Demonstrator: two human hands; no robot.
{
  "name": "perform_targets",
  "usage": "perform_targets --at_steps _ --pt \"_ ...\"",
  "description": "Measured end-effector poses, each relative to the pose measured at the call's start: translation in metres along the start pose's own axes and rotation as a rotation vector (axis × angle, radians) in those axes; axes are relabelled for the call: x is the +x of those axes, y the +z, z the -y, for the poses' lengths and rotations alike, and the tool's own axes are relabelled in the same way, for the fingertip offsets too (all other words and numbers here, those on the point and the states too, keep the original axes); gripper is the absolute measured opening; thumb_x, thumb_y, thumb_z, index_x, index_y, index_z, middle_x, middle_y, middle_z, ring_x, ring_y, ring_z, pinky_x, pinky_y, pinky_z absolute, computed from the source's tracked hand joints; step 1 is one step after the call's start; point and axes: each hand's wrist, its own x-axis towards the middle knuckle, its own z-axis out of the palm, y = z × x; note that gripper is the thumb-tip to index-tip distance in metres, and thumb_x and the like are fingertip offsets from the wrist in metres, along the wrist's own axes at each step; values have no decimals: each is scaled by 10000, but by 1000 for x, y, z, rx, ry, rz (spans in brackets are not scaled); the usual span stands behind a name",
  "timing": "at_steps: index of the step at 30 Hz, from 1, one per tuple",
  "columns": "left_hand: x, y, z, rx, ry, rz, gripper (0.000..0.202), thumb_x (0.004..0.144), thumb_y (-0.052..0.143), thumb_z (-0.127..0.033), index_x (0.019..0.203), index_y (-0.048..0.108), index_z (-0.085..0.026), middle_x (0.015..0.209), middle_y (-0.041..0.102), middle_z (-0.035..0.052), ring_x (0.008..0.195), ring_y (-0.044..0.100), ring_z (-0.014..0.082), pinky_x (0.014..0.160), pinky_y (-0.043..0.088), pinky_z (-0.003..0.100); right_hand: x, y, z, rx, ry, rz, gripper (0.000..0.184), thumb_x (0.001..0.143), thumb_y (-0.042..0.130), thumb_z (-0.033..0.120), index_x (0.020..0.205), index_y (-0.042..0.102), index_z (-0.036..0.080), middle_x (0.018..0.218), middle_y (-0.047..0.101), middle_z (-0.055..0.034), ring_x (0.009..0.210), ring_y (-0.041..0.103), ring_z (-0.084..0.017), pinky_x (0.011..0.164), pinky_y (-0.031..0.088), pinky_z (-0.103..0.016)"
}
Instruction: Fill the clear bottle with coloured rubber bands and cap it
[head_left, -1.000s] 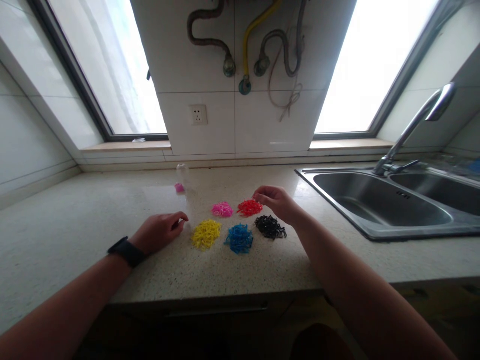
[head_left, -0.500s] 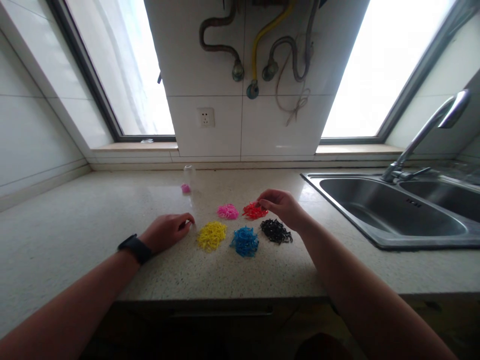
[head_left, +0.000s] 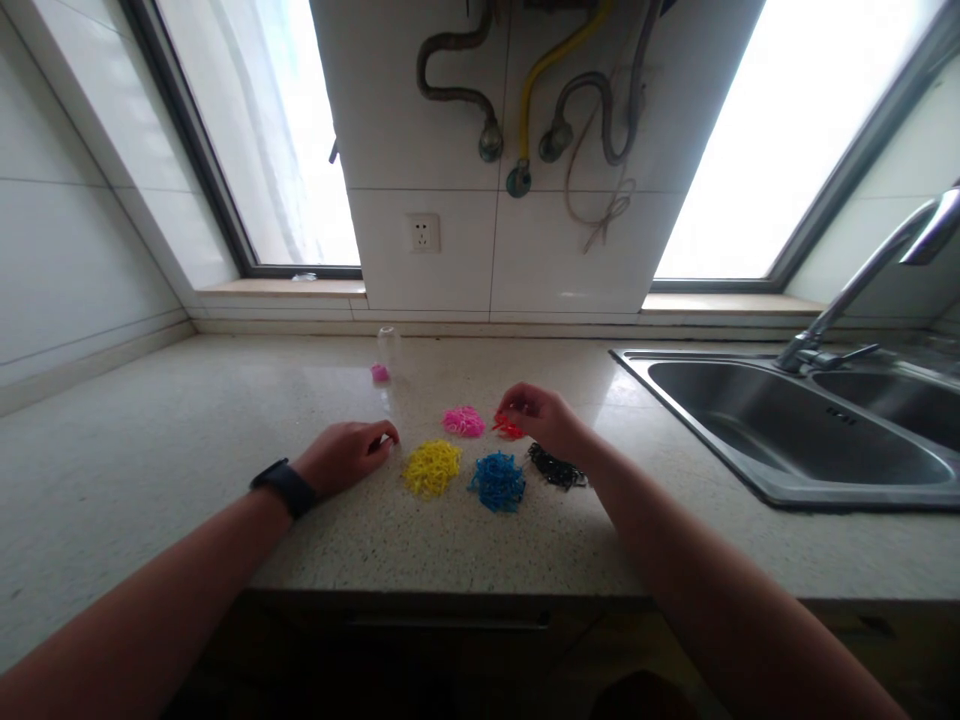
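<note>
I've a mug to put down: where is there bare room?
Bare: the speckled pale counter between the left hand and white tiled left wall, and, farther back, between the clear cylindrical container and steel sink. Crowded: the middle, with a yellow heap, pink heap, blue heap, black heap and red heap of thin pieces, the right hand at the last.

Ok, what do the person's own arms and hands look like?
The left hand and right hand are ungloved. No sleeve shows on the left arm or right arm. A dark, watch-like band circles the left wrist; none shows on the right.
</note>
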Motion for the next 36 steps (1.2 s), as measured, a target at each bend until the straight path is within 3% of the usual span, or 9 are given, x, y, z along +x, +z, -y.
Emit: perform_targets --at_steps 4,7,10,18,22,27,32,34,36 --pt "1 0 0 -1 2 5 261 938 447 -317 1049 667 -232 759 667 33 673 599 170 641 351 292 3 7 5 -246 -25 135 246 862 578 236 1055 704 148 818 667 -49 679 550 -127 664 456 -274" --pt "1 0 0 -15 3 -9 260 927 456 -312 1042 673 -227 749 664 35 655 589 164 635 350 293 5 9 8 -441 -172 212 346 871 569 190 1202 667 168 1098 692 -99 950 607 -181 899 459 -343" --pt "1 -1 -1 -26 -3 -12 258 921 467 -320 1038 677 -227 749 663 37 648 584 162 628 347 293 9 13 5 -602 -231 261 440 888 563 212 1325 605 180 1329 618 -114 1222 524 -239 1069 356 -411" --pt "1 -1 0 -25 5 -4 258 929 463 -325 1043 672 -225 724 644 25 640 572 157 630 346 285 16 21 -4 -725 -137 333 440 987 393 244 1383 577 192 1377 598 -92 1252 501 -250 1069 314 -430" --pt "1 0 0 -28 7 5 259 930 467 -328 1047 670 -217 723 642 28 639 565 155 629 346 283 13 2 -5 -708 -147 168 423 977 402 245 1346 603 195 1353 618 -81 1223 520 -247 1075 313 -448" --pt "-1 -2 -1 -31 4 7 257 935 462 -318 1048 671 -221 730 646 29 655 576 157 628 351 282 8 -44 -28 -762 -120 -35 387 960 430 243 1273 653 199 1282 660 -92 1181 557 -255 1046 367 -455" --pt "-2 -3 -2 -25 -4 6 266 951 446 -316 1054 673 -225 774 665 34 666 578 155 641 354 284 0 -88 -72 -764 145 -119 421 936 473 279 1307 639 168 1234 669 -140 1131 609 -266 1006 444 -418" --pt "-2 -3 -2 -27 -9 8 267 952 445 -320 1057 670 -223 770 660 30 664 572 154 637 349 279 -2 -96 -88 -759 269 -93 431 919 499 282 1307 643 161 1277 650 -144 1162 604 -275 1022 445 -409" --pt "-2 -3 -2 -25 -14 11 264 950 447 -323 1058 667 -226 750 647 21 660 563 154 633 342 276 -3 -98 -100 -746 304 -76 389 905 529 298 1249 686 204 1313 638 -108 1221 574 -284 1066 416 -421"
